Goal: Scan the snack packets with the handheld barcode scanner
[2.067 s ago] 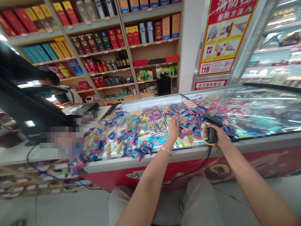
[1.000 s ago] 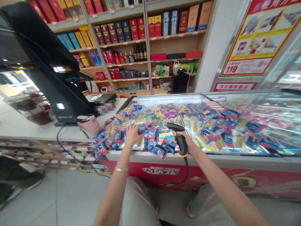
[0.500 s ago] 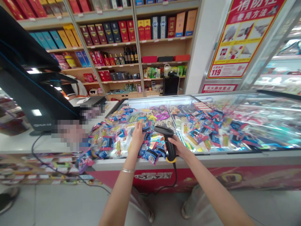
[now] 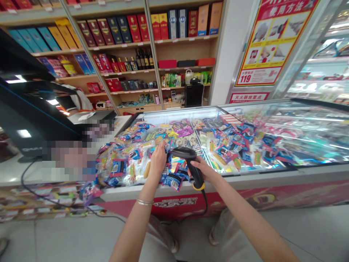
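From the wearer's head, the one view looks forward and down across the freezer [image 4: 245,178] toward shelves [image 4: 188,51].

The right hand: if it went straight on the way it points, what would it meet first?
Its scanner leading, probably the blue packet in the left hand, though depth is unclear.

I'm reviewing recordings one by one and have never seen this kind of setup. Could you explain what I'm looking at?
There is no machine arm here: you are seeing a person's own two bare hands. One camera, worn on the head, looks forward and down. The right hand holds a black handheld scanner with yellow trim and a cable. The left hand is at a small blue packet; whether it grips it is hard to tell. Many colourful packets are spread over a glass-topped chest, and other goods seem to lie under the glass. Behind stand shelves of boxes and bottles.
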`<state>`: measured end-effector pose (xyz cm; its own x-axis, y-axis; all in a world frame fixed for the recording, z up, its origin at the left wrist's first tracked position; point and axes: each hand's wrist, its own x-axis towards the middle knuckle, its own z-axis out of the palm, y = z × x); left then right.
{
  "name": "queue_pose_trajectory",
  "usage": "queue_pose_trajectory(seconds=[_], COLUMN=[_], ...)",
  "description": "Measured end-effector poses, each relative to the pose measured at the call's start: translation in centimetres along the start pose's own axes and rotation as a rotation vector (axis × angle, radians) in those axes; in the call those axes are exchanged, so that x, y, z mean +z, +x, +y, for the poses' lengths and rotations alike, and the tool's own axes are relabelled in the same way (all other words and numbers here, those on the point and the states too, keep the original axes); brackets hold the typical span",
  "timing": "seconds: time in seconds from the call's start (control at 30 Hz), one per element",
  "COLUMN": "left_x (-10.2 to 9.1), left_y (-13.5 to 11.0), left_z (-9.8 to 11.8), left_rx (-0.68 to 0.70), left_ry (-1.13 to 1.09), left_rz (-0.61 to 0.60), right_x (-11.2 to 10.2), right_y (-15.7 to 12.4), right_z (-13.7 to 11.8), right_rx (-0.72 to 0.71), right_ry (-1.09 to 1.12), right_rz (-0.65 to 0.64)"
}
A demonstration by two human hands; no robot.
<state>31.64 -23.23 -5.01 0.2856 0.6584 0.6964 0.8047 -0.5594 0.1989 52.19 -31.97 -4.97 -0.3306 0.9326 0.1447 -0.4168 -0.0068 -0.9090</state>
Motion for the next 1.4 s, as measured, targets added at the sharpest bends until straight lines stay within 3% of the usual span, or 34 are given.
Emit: queue_pose_trajectory(seconds=[0.67,0.77,0.9,1.0,1.13,1.27,1.4], left_x=[-0.1,-0.8,-2.3,-2.9,-2.0,1.0,4.6], left_y=[0.0,0.3,0.8,1.7,3.1,3.9,3.9], left_z=[-0.2,-0.1,0.6,2.8,8.5,14.7,19.4], left_rx=[-0.005,-0.051,-0.068,-0.097,-0.068,-0.068,-0.14], left_ry=[0.053,0.082,0.112,0.108,0.015,-0.133,-0.238], left_rz=[0.002,0.009,-0.004,0.03,-0.036,-0.187,-0.269], right_x=[-0.3,-0.3,-0.8,-2.6,-6.5,-10.3,-13.6], right_y=[0.2,0.2,-1.0,-3.4,-7.1,-10.0,-12.0], right_z=[0.3,0.2,-1.1,-3.1,-6.4,-9.2,-10.8], right_rx=[-0.02,-0.031,-0.142,-0.187,-0.208,-0.22,-0.218], right_ry=[0.017,-0.005,0.044,0.039,-0.018,-0.037,-0.039], right_rz=[-0.003,0.048,0.223,0.352,0.468,0.557,0.657])
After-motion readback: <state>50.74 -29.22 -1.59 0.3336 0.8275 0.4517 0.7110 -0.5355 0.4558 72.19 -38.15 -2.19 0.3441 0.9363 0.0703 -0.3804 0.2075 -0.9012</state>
